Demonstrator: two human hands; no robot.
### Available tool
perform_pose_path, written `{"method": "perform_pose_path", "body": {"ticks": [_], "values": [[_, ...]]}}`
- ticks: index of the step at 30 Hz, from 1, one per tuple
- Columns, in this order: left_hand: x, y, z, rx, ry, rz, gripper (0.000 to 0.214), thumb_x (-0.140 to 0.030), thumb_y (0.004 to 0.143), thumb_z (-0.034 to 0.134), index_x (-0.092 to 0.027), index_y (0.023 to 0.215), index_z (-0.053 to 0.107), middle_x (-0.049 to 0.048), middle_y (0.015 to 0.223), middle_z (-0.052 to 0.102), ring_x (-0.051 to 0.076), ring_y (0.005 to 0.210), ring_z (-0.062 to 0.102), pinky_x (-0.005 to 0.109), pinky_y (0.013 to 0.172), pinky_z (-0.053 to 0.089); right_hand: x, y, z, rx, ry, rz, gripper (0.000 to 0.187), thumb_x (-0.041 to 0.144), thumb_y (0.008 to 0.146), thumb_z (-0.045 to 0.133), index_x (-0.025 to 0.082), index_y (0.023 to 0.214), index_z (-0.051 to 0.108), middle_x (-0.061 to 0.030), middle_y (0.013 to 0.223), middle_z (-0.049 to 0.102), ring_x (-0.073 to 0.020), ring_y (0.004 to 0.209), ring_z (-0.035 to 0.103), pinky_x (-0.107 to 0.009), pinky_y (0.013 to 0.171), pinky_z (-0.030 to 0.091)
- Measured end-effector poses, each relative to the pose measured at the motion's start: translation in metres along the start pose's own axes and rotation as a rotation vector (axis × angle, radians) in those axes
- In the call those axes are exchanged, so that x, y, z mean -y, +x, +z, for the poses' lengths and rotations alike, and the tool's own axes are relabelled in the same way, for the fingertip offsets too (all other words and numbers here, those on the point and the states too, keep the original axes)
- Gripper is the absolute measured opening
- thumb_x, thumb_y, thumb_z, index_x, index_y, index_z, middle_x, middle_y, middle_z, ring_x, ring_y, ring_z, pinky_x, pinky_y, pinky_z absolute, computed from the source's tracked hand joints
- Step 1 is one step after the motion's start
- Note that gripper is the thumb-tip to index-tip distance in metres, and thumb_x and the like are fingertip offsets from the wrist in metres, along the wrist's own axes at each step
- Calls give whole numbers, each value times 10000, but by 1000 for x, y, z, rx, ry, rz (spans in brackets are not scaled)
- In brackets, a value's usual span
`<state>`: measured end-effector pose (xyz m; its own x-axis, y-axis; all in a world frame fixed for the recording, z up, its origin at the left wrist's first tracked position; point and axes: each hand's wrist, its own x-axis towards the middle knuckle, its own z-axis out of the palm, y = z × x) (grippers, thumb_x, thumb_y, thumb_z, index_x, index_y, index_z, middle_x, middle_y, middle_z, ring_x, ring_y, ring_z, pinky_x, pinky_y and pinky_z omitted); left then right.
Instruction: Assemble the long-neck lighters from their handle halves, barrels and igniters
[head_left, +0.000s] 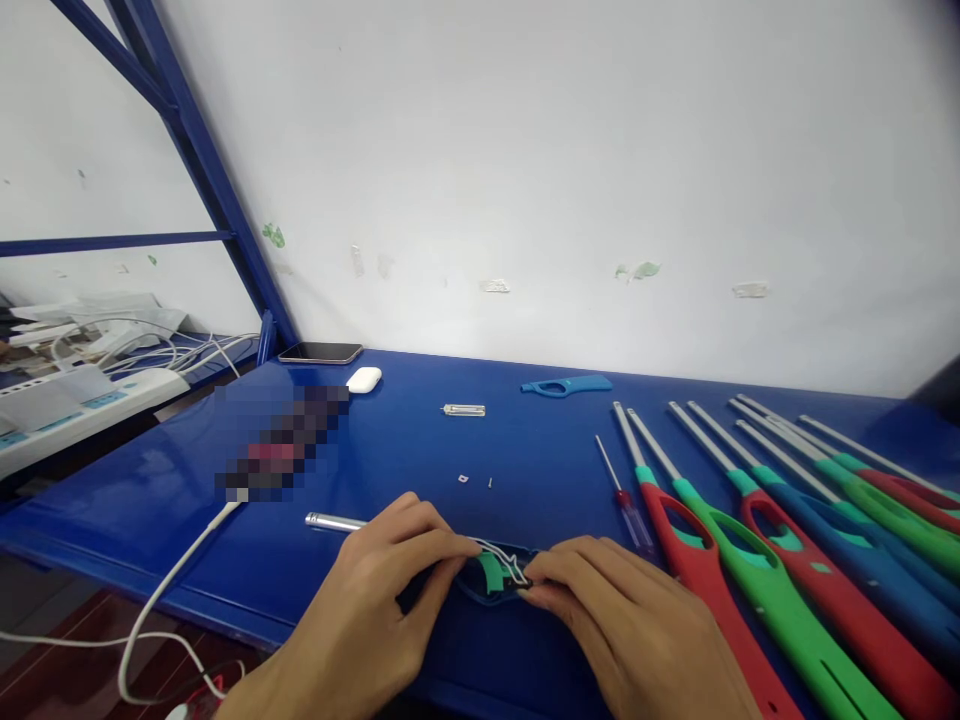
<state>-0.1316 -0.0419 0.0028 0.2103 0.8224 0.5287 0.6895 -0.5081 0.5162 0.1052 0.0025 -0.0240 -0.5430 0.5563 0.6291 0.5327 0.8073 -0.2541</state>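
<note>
An opened blue gas lighter (491, 575) lies low at the table's front, its green trigger and white wires exposed. My left hand (397, 580) is closed, thumb and fingers pinching the lighter at its trigger end. The silver tube (334, 522) sticks out to the left beyond that hand. My right hand (615, 610) is closed on the lighter's other side, fingertips at the wires and a dark inner part. Its palm hides the handle. Beyond the hands lie a small metal piece (463, 479), a tiny screw (490, 483) and a clear fuel tank (464, 410).
A blue casing half (567, 386) lies near the wall. Right of my hands are a red-handled screwdriver (624, 498) and several long lighters (720, 540). At left are a blurred-out device with a white cable (161, 590), a white case (364, 380) and a phone (321, 352).
</note>
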Motion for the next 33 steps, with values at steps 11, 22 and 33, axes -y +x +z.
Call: {"method": "perform_pose_path", "body": {"ticks": [11, 22, 33], "values": [[-1, 1, 1, -39, 16, 25, 214, -84, 1021, 617, -240, 1023, 763, -8, 875, 742, 145, 779, 669, 278, 718, 559, 4, 5, -5, -15, 9, 7, 440, 347, 1155, 361, 255, 912, 716, 11, 829, 756, -145, 704, 725, -242, 672, 595], [4, 1, 4, -16, 171, 39, 258, -117, 1068, 539, -255, 1047, 755, 36, 1015, 709, 185, 866, 619, 283, 713, 566, 6, 3, -4, -65, -5, -3, 409, 324, 1147, 402, 267, 935, 746, 15, 845, 778, -152, 709, 730, -252, 697, 601], [6, -1, 4, 16, 173, 77, 300, -62, 1059, 511, -238, 1088, 751, 27, 1011, 706, 176, 864, 617, 280, 717, 552, 8, 3, -5, -59, -52, -28, 397, 267, 1141, 404, 249, 951, 752, 4, 851, 778, -164, 724, 731, -266, 708, 596]]}}
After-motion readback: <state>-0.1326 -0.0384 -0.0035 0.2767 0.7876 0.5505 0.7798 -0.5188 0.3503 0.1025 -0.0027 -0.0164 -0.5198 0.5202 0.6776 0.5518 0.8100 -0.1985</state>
